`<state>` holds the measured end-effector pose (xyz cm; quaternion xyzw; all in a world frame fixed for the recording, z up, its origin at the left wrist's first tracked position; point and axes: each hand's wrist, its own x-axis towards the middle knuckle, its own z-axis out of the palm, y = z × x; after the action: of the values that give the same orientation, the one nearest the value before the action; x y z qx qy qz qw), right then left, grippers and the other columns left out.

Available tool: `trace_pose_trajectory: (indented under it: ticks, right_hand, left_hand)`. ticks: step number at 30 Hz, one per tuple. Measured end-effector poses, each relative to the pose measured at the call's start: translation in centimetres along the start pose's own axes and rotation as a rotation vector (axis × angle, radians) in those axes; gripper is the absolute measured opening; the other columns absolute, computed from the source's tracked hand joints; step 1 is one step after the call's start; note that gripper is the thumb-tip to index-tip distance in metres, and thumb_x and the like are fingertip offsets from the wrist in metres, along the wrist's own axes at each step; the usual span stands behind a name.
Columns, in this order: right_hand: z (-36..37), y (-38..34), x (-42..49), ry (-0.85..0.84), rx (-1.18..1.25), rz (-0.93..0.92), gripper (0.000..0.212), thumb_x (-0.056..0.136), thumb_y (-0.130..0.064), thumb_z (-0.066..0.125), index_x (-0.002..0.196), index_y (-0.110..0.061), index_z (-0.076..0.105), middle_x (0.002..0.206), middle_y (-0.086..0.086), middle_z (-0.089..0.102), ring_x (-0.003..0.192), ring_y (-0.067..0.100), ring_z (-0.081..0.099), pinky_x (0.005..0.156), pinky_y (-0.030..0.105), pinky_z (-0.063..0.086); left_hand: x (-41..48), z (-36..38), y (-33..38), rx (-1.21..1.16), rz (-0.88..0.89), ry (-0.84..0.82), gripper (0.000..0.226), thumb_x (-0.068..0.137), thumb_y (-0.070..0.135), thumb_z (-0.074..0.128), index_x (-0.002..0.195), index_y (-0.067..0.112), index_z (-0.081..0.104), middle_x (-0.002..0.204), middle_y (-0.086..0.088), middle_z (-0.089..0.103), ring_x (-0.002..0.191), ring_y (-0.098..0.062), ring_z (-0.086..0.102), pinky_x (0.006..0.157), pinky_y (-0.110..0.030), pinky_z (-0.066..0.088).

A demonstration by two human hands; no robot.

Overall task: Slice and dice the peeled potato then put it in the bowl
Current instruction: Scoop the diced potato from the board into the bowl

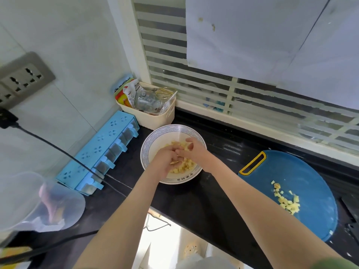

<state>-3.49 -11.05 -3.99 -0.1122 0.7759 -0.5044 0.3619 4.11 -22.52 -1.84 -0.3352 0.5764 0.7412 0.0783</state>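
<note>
While tipping diced potato (184, 166) into the bowl (172, 128), holds left hand (167, 159) and right hand (192, 150) together directly above its middle, surely so that falling pieces land inside and not on the black counter (213, 152). Points the left fingers down toward the heap, curled. Cannot tell whether any cubes are gripped under them, being hidden by the back of the hand. Shows the right fingers loosely bent and a little spread, touching the left ones, with nothing seen pinched. Probably brushes sticky cubes off the other hand.

Has most of the potato already inside the bowl, as a pale yellow heap. Leaves a smaller share of cubes (287, 200) on the blue cutting board (303, 167), to the right of the bowl and well apart from it. Judging from this: cutting finished, transfer well past the half, perhaps one or two handfuls more to carry.

Makes sense to have the bowl near the board: short way for each handful, less chance of dropping. Must mind the starch all the same, since wet cubes cling to skin and may fall outside the rim.

Behind the bowl, just beside its rim, finds a cream basket (155, 117) with packets and a jar. To the left of the bowl, a blue spice rack (103, 152) against the wall. No knife in view.
</note>
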Motion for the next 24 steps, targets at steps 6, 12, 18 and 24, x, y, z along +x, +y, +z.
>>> trace_pose_trajectory:
  ticks: [6,12,18,24]
  right_hand:
    - [0.0,0.5,0.6,0.1,-0.147,-0.078,0.015,0.095,-0.017,0.053,0.095,-0.015,0.068,0.066,-0.005,0.054,0.062,0.01,0.048,0.066,0.026,0.043]
    - [-0.9,1.2,-0.8,0.111,-0.282,0.005,0.038,0.102,-0.045,0.033,0.077,-0.025,0.053,0.078,-0.008,0.05,0.079,0.012,0.047,0.077,0.026,0.037]
    - [-4.0,1.9,-2.8,0.212,-0.186,0.151,0.025,0.1,-0.009,0.037,0.114,-0.008,0.057,0.111,0.004,0.057,0.108,0.026,0.052,0.09,0.029,0.039]
    - [-12.0,10.0,-8.5,0.48,-0.328,0.241,0.037,0.1,-0.006,0.03,0.133,-0.009,0.046,0.128,0.018,0.054,0.1,0.025,0.051,0.084,0.032,0.04]
  left_hand:
    - [0.9,-1.3,-0.5,0.116,-0.002,0.23,0.021,0.093,0.002,0.044,0.103,0.014,0.058,0.102,-0.007,0.063,0.069,-0.014,0.06,0.067,-0.029,0.055]
    - [1.3,0.0,-0.8,0.657,0.214,0.293,0.018,0.093,0.011,0.051,0.105,0.02,0.059,0.102,0.0,0.064,0.087,-0.016,0.06,0.076,-0.031,0.05]
    - [1.1,5.1,-1.1,0.803,0.372,0.201,0.031,0.096,0.01,0.041,0.124,0.016,0.055,0.115,0.001,0.058,0.094,-0.011,0.048,0.079,-0.023,0.034]
    - [0.9,12.3,-3.7,0.835,0.448,0.032,0.029,0.097,0.011,0.038,0.119,0.017,0.056,0.099,-0.008,0.064,0.068,-0.012,0.053,0.059,-0.019,0.04]
